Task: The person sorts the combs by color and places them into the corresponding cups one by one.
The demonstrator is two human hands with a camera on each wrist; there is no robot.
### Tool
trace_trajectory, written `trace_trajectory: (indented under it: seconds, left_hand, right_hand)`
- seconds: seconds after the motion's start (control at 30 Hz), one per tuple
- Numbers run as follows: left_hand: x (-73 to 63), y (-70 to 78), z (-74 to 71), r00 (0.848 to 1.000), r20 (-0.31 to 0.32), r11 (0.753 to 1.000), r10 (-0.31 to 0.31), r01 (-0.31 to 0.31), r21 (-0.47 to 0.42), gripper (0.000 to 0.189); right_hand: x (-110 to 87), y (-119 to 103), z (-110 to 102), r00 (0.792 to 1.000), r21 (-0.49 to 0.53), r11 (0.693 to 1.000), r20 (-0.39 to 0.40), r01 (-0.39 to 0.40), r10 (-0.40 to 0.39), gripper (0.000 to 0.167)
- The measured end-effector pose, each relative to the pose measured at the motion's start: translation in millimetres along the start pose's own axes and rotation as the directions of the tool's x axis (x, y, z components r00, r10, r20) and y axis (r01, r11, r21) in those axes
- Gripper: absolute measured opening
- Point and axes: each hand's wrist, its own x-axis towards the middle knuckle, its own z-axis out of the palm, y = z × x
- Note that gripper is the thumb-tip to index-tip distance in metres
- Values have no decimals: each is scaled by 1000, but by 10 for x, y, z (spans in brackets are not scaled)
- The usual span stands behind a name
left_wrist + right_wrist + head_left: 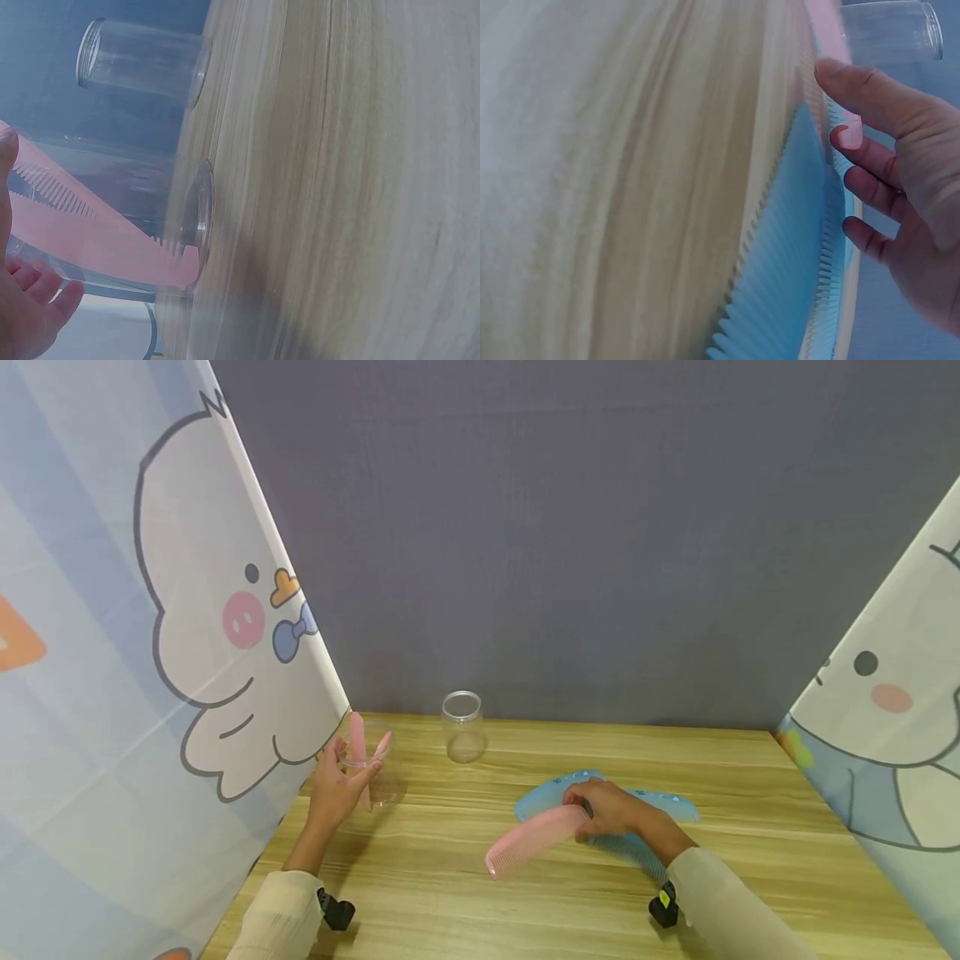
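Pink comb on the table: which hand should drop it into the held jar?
Right. The right hand already pinches the pink comb above the blue combs; the left hand is occupied gripping the jar with pink combs.

sleeves: cream long sleeves, both arms
left hand: bare
right hand: bare
wrists: small black clip-on unit each; right one has a yellow mark

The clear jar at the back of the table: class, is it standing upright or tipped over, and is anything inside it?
Upright and empty. The clear jar stands on its base on the table, its open mouth up, with nothing visible through its walls.
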Motion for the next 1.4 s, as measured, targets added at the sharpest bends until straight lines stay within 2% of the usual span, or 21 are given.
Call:
trace_trajectory:
  seconds: [0.17, 0.3, 0.43, 0.53, 0.67, 1.07, 1.23, 1.3, 1.4]
  left_hand:
    - [-2, -11, 9, 1000, -16, 1000, 4, -4, 15, 94]
    - [-7, -16, 18, 1000, -26, 1000, 4, -3, 22, 94]
    - [-13, -21, 22, 1000, -21, 1000, 9, -9, 22, 96]
    - [-19, -21, 18, 1000, -14, 1000, 11, -11, 24, 98]
    - [-26, -11, 11, 1000, -10, 1000, 5, -5, 25, 100]
    - [-12, 11, 3, 1000, 3, 1000, -7, 7, 22, 100]
    - [-13, 8, 9, 1000, 3, 1000, -8, 8, 16, 101]
    - [-14, 5, 11, 1000, -1, 1000, -7, 7, 16, 101]
    - [-19, 6, 13, 1000, -8, 1000, 2, -2, 20, 100]
  right_hand:
    - [-3, -6, -25, 1000, 16, 1000, 10, 3, -3, 51]
    - [-16, 0, -31, 1000, 62, 998, -3, 14, -13, 51]
    - [-31, 33, -10, 1000, 181, 983, -15, 16, -13, 43]
    - [-51, 71, 9, 1000, 278, 960, -27, 20, -13, 37]
    - [-79, 121, 26, 999, 337, 941, -49, 31, -16, 33]
    - [-89, 151, 17, 990, 394, 919, -120, -16, 69, 34]
    - [-51, 122, -3, 985, 437, 898, -127, -49, 116, 33]
    - [-28, 101, -16, 982, 453, 890, -138, -51, 127, 35]
    - [23, 80, -37, 978, 441, 897, -174, -24, 112, 38]
